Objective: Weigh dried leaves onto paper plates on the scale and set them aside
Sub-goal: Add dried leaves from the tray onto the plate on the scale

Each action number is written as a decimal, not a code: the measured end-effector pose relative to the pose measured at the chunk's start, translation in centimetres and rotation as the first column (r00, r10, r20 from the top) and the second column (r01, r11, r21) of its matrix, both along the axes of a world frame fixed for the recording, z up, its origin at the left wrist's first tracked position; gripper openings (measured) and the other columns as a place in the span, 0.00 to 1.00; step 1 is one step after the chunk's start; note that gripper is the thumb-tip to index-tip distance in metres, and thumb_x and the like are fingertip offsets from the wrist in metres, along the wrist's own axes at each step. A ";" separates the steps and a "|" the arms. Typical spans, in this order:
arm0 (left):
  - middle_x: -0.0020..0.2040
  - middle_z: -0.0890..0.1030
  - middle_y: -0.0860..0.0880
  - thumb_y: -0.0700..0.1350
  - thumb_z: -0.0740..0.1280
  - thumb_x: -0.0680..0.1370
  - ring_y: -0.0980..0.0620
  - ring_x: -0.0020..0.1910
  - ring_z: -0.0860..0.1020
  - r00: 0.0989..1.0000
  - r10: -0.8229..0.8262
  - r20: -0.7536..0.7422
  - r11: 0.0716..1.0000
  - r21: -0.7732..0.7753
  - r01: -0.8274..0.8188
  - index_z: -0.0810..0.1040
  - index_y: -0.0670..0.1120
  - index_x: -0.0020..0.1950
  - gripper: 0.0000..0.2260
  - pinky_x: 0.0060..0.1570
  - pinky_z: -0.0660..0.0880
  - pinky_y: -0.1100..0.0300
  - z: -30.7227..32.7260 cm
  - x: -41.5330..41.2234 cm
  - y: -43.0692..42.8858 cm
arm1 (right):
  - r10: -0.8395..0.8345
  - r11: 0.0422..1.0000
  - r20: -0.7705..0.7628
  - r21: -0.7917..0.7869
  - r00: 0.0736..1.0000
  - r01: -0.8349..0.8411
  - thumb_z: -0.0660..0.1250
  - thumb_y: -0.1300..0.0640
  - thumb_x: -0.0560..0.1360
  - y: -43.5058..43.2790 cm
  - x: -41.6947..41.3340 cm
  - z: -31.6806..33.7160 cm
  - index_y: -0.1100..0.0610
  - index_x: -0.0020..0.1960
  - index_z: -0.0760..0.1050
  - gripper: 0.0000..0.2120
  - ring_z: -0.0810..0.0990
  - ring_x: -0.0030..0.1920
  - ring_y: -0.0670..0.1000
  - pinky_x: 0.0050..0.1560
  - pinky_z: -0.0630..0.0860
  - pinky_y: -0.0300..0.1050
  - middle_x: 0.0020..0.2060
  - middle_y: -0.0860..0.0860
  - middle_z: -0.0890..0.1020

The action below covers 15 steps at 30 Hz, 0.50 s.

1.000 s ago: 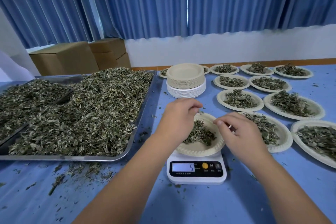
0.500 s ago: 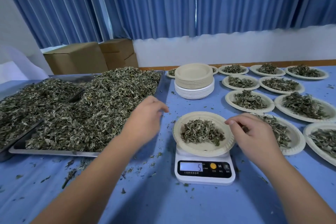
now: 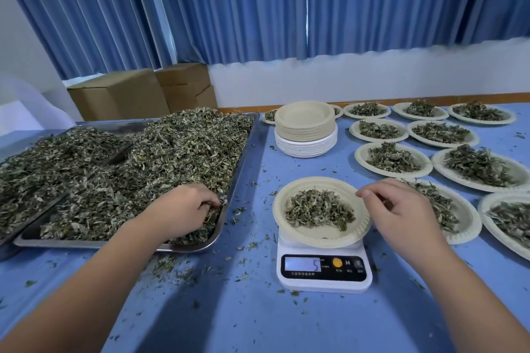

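Loose dried green leaves [image 3: 177, 152] in the steel tray [image 3: 239, 178] are gripped by the left hand [image 3: 183, 209]. The right hand [image 3: 401, 215] is curled over the rim of the round white paper plate [image 3: 315, 239] on the white digital scale [image 3: 325, 285]; whether it holds the rim cannot be told.

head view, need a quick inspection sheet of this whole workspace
surface: blue table, dusted with leaf crumbs
job's things: scale reads 5, with a plate holding a portion; tray heaped with leaves; stack of empty plates; filled plates set aside at the right
clutter: spilled bits in front of the tray
hands: left hand in the tray, fingers curled into the leaves; right hand at the plate's right rim, contact unclear
cables: nothing seen
surroundings: blue curtains, white wall, cardboard boxes
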<state>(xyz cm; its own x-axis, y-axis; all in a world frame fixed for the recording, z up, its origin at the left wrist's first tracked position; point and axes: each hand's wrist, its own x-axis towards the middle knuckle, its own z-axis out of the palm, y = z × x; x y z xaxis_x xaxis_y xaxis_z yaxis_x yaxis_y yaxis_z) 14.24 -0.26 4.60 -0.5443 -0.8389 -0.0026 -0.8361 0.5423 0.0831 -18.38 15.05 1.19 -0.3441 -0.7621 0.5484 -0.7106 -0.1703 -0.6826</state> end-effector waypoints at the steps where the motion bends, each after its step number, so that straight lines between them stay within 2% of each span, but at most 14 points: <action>1: 0.67 0.73 0.54 0.41 0.61 0.81 0.54 0.66 0.71 0.999 -0.029 0.036 0.999 0.023 0.028 0.76 0.51 0.66 0.15 0.69 0.65 0.58 0.0 0.1 0.0 | -0.004 1.000 -0.005 -0.003 1.000 0.004 0.66 0.61 0.76 0.0 0.0 0.0 0.45 0.40 0.79 0.12 0.76 0.44 0.40 0.41 0.66 0.26 0.40 0.43 0.81; 3: 0.74 0.66 0.56 0.43 0.63 0.80 0.54 0.73 0.63 0.990 -0.056 0.128 0.995 0.091 0.044 0.69 0.52 0.74 0.21 0.73 0.58 0.59 0.0 0.1 -0.1 | -0.009 1.000 -0.011 -0.008 1.000 0.009 0.66 0.61 0.76 0.0 -0.1 0.0 0.45 0.39 0.79 0.12 0.76 0.43 0.40 0.41 0.66 0.25 0.39 0.42 0.81; 6: 0.75 0.63 0.53 0.46 0.66 0.78 0.53 0.73 0.61 0.968 -0.065 0.244 0.983 0.181 0.020 0.63 0.51 0.77 0.27 0.73 0.58 0.57 -0.1 0.1 -0.3 | -0.009 1.000 -0.005 -0.009 1.000 0.009 0.67 0.62 0.76 0.1 -0.1 0.0 0.46 0.40 0.79 0.12 0.76 0.43 0.39 0.41 0.66 0.24 0.40 0.41 0.81; 9: 0.73 0.67 0.52 0.44 0.68 0.77 0.52 0.71 0.65 0.950 -0.073 0.304 0.981 0.191 0.015 0.64 0.50 0.76 0.29 0.71 0.62 0.55 -0.5 0.1 -0.4 | -0.009 1.000 -0.014 -0.006 1.000 0.009 0.67 0.61 0.76 0.1 -0.1 0.0 0.46 0.40 0.79 0.12 0.76 0.44 0.37 0.42 0.66 0.23 0.40 0.41 0.80; 12: 0.69 0.71 0.52 0.44 0.70 0.75 0.52 0.65 0.70 0.960 -0.043 0.276 0.994 0.104 0.015 0.69 0.51 0.73 0.26 0.66 0.69 0.53 -0.9 0.2 -0.4 | -0.010 1.000 -0.011 -0.003 1.000 0.010 0.67 0.61 0.76 0.1 -0.1 0.0 0.47 0.39 0.80 0.11 0.77 0.44 0.39 0.43 0.66 0.24 0.40 0.42 0.81; 15: 0.66 0.72 0.51 0.41 0.69 0.76 0.51 0.62 0.72 0.969 -0.032 0.244 0.997 0.069 0.015 0.72 0.51 0.70 0.22 0.63 0.71 0.54 -1.2 0.3 -0.3 | -0.015 1.000 -0.013 0.006 1.000 0.016 0.67 0.62 0.76 0.1 -0.1 0.0 0.48 0.40 0.81 0.11 0.76 0.44 0.39 0.43 0.67 0.25 0.40 0.42 0.81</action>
